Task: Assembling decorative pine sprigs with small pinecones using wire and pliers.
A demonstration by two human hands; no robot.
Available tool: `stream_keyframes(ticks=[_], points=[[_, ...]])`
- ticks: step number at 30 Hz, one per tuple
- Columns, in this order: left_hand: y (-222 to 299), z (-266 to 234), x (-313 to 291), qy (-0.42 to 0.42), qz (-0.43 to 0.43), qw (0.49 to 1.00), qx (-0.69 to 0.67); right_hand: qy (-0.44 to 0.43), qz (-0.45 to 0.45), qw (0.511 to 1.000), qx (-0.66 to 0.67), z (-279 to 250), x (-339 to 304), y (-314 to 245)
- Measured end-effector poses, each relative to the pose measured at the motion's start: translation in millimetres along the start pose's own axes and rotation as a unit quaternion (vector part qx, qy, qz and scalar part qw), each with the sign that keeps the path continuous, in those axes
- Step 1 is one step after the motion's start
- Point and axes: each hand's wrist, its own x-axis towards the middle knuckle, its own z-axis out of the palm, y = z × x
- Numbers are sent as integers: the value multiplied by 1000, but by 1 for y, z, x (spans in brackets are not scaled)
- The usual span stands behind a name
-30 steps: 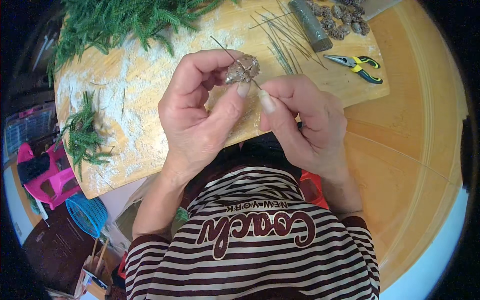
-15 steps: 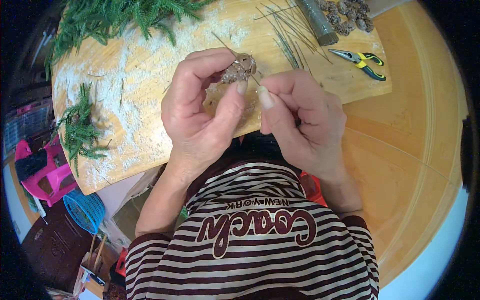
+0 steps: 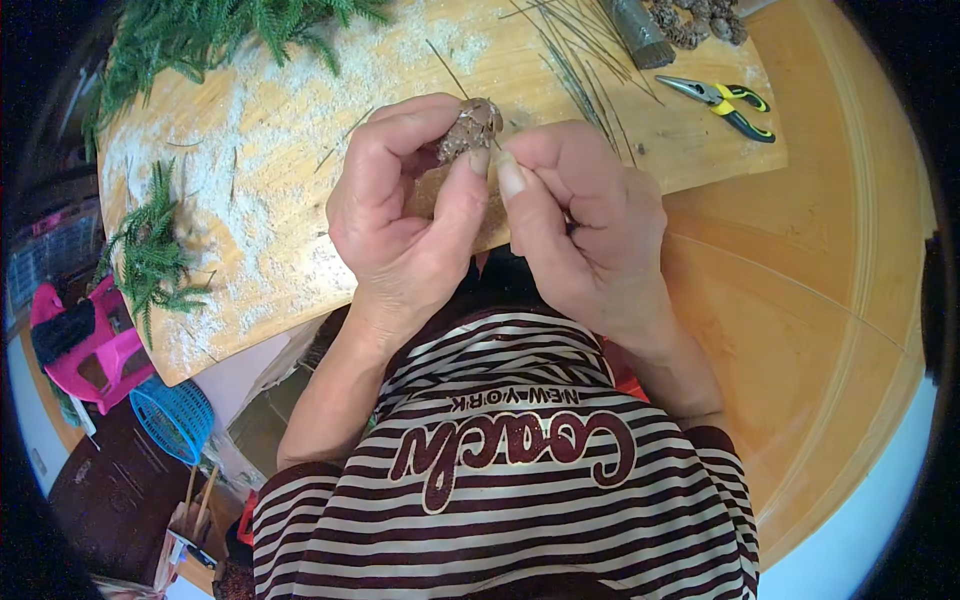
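Between the thumb and forefinger of my left hand (image 3: 405,190) is a small brown pine cone (image 3: 472,130) with whitish flecks. A thin dark wire (image 3: 447,68) sticks out from its far side, up and to the left. My right hand (image 3: 580,200) pinches the wire's other end close to the cone's right side, thumb against forefinger. Both hands are raised above the near edge of the wooden board (image 3: 690,160). My fingers hide part of the cone and most of the wire's right end.
Green artificial fir branches (image 3: 220,40) lie at the far left, a smaller sprig (image 3: 155,250) at the near left. White flakes dust the board. Loose wires (image 3: 590,70), a grey wire bundle (image 3: 640,35), pine cones (image 3: 690,20) and yellow-black pliers (image 3: 725,102) lie far right.
My right hand has moved left and slightly up, nearer to the pine cone. The cone has turned a little in my left hand.
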Motion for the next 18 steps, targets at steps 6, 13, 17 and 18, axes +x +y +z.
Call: stream_keyframes(ticks=[6,13,17,18], points=[[-3,1,-2,-6,11,1000,-13,9,29,999,13,3,-3,1],[8,3,-5,-2,-117,986,-117,9,-33,999,-22,2,-3,6],[9,1,-5,-33,-182,970,-158,18,-24,999,-31,3,-5,7],[9,2,-5,-21,-195,963,-184,19,-23,999,-31,4,-5,8]])
